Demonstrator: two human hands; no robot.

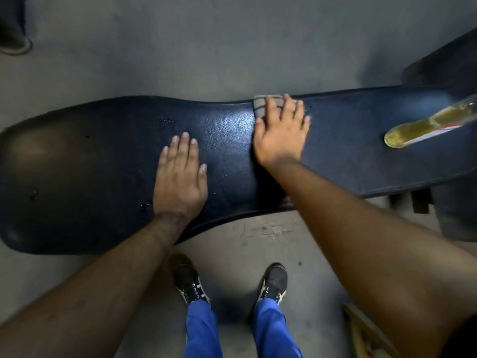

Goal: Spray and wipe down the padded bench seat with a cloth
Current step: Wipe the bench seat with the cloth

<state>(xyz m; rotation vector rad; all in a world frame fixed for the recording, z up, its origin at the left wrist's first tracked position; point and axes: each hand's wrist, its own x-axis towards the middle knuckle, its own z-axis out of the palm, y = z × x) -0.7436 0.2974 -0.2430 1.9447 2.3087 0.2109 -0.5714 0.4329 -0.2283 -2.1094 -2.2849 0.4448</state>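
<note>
Pressed flat, fingers spread, the right hand [281, 133] pins the cloth [267, 105] at the bench [103, 164] far edge for wiping. Left hand [180, 177] lies open, bracing mid-seat. Bottle [428, 124], probably the spray, rests toward the right end.

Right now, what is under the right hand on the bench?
A grey cloth lies under the right hand, pressed flat on the padded bench seat. Only its far edge shows past the fingers; the rest is covered.
</note>
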